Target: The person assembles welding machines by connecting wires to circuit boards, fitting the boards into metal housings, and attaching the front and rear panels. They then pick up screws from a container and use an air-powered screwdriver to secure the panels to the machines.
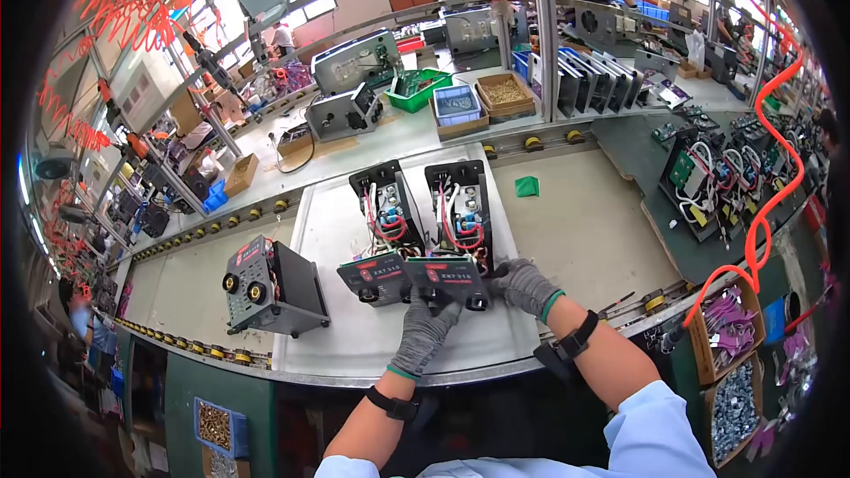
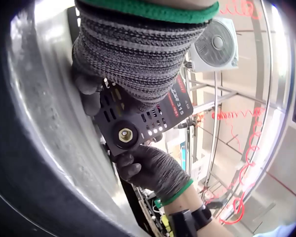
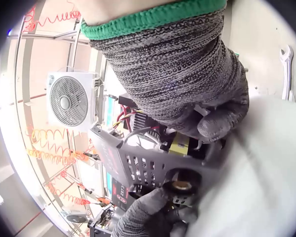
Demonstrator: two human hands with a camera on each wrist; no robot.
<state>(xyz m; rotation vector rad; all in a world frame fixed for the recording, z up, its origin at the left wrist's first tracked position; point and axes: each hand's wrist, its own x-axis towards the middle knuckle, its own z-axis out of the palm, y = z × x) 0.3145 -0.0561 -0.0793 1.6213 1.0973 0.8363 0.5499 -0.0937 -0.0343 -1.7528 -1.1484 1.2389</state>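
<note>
Two open welding machines with wiring and boards exposed stand side by side on a white board. At the front of the right machine, a black front panel marked ZX7 315 leans outward. My gloved left hand grips the panel's lower left part. The gloved right hand holds its lower right corner, fingers curled at the edge in the left wrist view. A brass-centred socket sits low on the panel. The left machine has a similar tilted panel beside my left hand.
A cased welding machine stands to the left. A green piece lies behind the right hand; a wrench shows in the right wrist view. Boxes of parts stand at right, under a red coiled hose. Wired assemblies fill the right bench.
</note>
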